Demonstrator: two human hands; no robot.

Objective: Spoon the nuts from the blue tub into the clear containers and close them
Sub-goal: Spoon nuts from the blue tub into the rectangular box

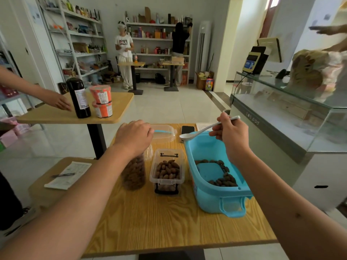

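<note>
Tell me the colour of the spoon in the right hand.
White. The spoon shows clearly in the head view, held by the right hand above the blue tub.

Bare wooden table (169, 222) lies open along the near edge, in front of the containers. Further back it's crowded: the tall nut-filled jar (133, 173) sits under the left hand (134, 136), the open clear container (167, 170) just beside it, then the blue tub (216, 177) filling the right side. Only narrow gaps separate them. Behind, a lid (163, 133) and a phone (187, 129) block the far edge. The right hand (231, 134) hangs above the tub's far end, its white spoon (199, 130) jutting left.
</note>
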